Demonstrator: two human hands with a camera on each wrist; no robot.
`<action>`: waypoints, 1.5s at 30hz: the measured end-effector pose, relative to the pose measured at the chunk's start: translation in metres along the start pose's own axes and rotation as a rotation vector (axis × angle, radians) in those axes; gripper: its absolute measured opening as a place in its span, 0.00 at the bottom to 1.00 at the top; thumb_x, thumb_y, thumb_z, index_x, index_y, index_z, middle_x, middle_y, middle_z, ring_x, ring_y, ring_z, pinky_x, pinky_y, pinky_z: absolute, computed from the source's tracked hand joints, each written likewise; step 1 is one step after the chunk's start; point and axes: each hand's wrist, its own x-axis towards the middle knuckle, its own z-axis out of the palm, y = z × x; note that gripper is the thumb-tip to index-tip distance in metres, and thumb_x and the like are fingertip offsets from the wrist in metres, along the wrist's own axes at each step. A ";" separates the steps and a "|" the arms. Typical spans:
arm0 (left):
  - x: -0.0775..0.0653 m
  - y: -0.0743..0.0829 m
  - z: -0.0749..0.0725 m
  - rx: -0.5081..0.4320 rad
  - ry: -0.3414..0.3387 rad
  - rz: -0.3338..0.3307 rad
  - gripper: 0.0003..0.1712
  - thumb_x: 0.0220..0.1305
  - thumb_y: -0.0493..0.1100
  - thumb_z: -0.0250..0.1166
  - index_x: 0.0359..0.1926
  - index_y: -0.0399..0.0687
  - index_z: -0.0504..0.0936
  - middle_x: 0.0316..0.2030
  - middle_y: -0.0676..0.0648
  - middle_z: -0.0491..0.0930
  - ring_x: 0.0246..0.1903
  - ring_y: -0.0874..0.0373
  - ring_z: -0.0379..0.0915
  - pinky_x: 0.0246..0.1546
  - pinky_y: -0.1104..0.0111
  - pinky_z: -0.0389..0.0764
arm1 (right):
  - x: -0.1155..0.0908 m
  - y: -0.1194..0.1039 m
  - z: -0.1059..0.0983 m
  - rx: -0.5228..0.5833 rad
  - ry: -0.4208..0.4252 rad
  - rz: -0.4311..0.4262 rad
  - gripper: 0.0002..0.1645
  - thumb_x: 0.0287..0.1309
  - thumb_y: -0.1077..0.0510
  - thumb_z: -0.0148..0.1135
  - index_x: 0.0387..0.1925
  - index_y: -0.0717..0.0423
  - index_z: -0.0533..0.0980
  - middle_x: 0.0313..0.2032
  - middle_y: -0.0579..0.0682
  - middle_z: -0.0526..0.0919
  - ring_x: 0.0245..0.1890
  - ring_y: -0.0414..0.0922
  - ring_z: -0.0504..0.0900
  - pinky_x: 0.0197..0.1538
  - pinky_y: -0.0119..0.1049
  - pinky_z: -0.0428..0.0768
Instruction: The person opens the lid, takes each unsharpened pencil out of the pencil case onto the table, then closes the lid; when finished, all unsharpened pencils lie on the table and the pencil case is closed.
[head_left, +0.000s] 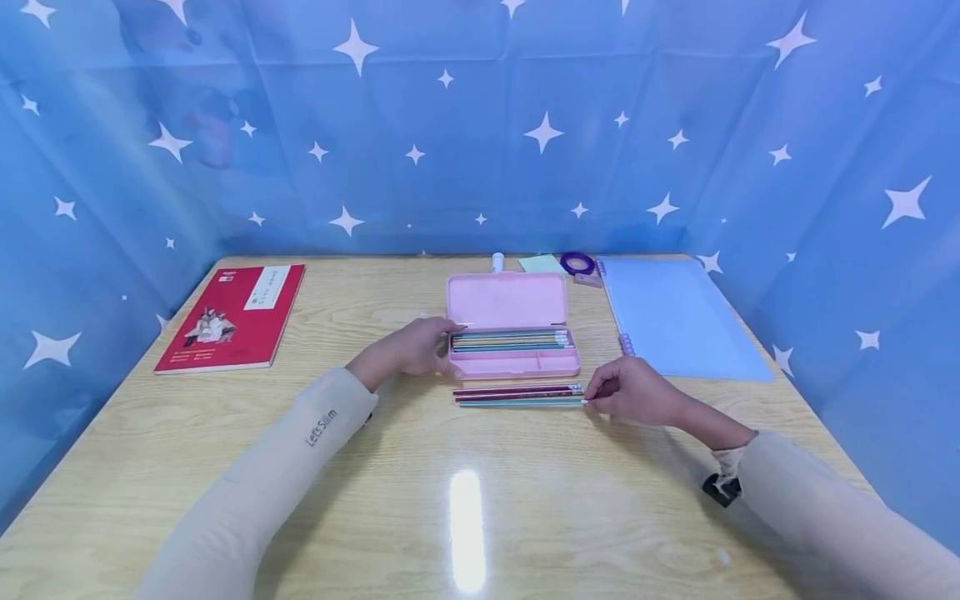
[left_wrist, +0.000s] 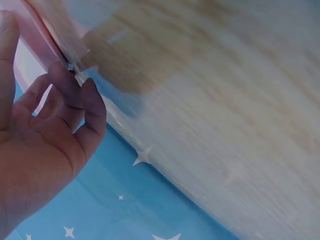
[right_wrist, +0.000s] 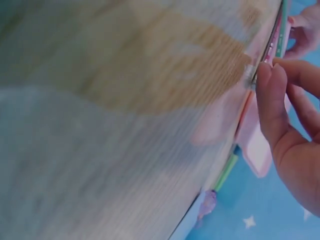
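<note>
One pencil [head_left: 517, 403] in right hand [head_left: 633, 392]; left [head_left: 418, 346] grips case [head_left: 495, 364].

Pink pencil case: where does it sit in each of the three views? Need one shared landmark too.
Head: pink pencil case just right of centre, lid open.
Left wrist: pink pencil case at upper left, cut off by the frame.
Right wrist: pink pencil case right of centre, partly hidden.
Shared landmark: blue star-patterned curtain; top in head, bottom in left wrist, lower right in right wrist.
</note>
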 end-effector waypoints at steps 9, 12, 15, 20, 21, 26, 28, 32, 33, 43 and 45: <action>0.002 0.000 0.000 0.008 -0.004 0.009 0.56 0.47 0.57 0.78 0.73 0.44 0.64 0.70 0.42 0.66 0.72 0.47 0.56 0.72 0.56 0.58 | 0.006 0.007 0.002 -0.057 0.013 0.011 0.04 0.53 0.70 0.70 0.30 0.61 0.84 0.28 0.49 0.86 0.24 0.41 0.82 0.27 0.33 0.82; 0.001 0.000 0.000 0.003 -0.006 0.005 0.56 0.47 0.56 0.78 0.73 0.45 0.63 0.71 0.43 0.65 0.72 0.47 0.56 0.72 0.56 0.58 | 0.008 0.008 0.003 -0.074 0.023 -0.008 0.04 0.52 0.70 0.71 0.30 0.61 0.84 0.29 0.48 0.86 0.27 0.39 0.82 0.30 0.32 0.82; 0.001 0.000 0.001 0.003 -0.008 0.009 0.56 0.47 0.56 0.78 0.74 0.45 0.63 0.71 0.43 0.64 0.72 0.47 0.56 0.72 0.56 0.58 | 0.009 0.008 0.004 -0.068 0.028 -0.008 0.05 0.51 0.71 0.71 0.29 0.61 0.84 0.29 0.48 0.86 0.29 0.39 0.83 0.32 0.31 0.83; 0.000 0.000 0.001 0.001 -0.008 0.006 0.56 0.47 0.56 0.78 0.74 0.45 0.63 0.71 0.43 0.64 0.72 0.47 0.56 0.72 0.56 0.58 | 0.009 0.007 0.004 -0.069 0.019 0.007 0.04 0.52 0.70 0.71 0.29 0.62 0.83 0.27 0.49 0.85 0.25 0.40 0.82 0.28 0.32 0.82; 0.000 0.001 0.001 -0.001 -0.009 0.004 0.56 0.47 0.57 0.78 0.74 0.45 0.63 0.71 0.43 0.64 0.72 0.47 0.55 0.72 0.56 0.57 | 0.009 0.007 0.004 -0.077 0.019 0.007 0.04 0.52 0.70 0.71 0.29 0.61 0.83 0.27 0.48 0.85 0.24 0.39 0.81 0.27 0.32 0.82; 0.000 0.001 0.001 -0.010 -0.011 -0.010 0.57 0.47 0.58 0.78 0.74 0.45 0.62 0.71 0.43 0.64 0.72 0.47 0.55 0.73 0.55 0.57 | 0.011 0.007 0.004 -0.126 0.030 0.021 0.05 0.51 0.69 0.72 0.28 0.59 0.84 0.26 0.46 0.84 0.23 0.39 0.80 0.26 0.31 0.80; 0.000 0.001 0.001 -0.011 -0.012 -0.011 0.56 0.47 0.57 0.78 0.74 0.44 0.63 0.71 0.43 0.65 0.72 0.47 0.55 0.73 0.55 0.57 | 0.011 0.007 0.005 -0.136 0.037 0.020 0.05 0.51 0.69 0.72 0.28 0.58 0.83 0.26 0.46 0.84 0.24 0.39 0.79 0.26 0.31 0.80; 0.000 0.000 0.001 -0.013 -0.014 -0.013 0.56 0.48 0.57 0.78 0.74 0.45 0.63 0.70 0.44 0.65 0.72 0.48 0.56 0.73 0.55 0.57 | 0.013 0.008 0.006 -0.142 0.049 0.004 0.07 0.50 0.70 0.72 0.30 0.59 0.81 0.26 0.46 0.82 0.25 0.40 0.79 0.28 0.31 0.80; 0.000 -0.001 0.001 -0.013 -0.014 -0.014 0.56 0.48 0.57 0.78 0.74 0.45 0.63 0.70 0.44 0.65 0.72 0.48 0.56 0.73 0.55 0.57 | 0.013 0.008 0.007 -0.139 0.052 -0.002 0.08 0.50 0.70 0.72 0.31 0.59 0.81 0.26 0.46 0.81 0.25 0.41 0.79 0.28 0.31 0.80; -0.001 -0.001 0.000 0.000 -0.010 0.017 0.56 0.47 0.58 0.77 0.73 0.43 0.63 0.70 0.42 0.65 0.72 0.46 0.56 0.72 0.55 0.58 | 0.014 0.006 0.008 -0.130 0.060 0.024 0.09 0.52 0.70 0.71 0.34 0.61 0.80 0.27 0.47 0.80 0.24 0.42 0.77 0.27 0.31 0.79; -0.001 -0.001 0.000 0.001 -0.011 0.017 0.56 0.47 0.59 0.77 0.73 0.43 0.63 0.70 0.42 0.66 0.71 0.46 0.57 0.72 0.55 0.59 | 0.014 0.006 0.008 -0.124 0.054 0.034 0.08 0.52 0.70 0.70 0.35 0.61 0.80 0.27 0.47 0.80 0.25 0.42 0.78 0.27 0.31 0.79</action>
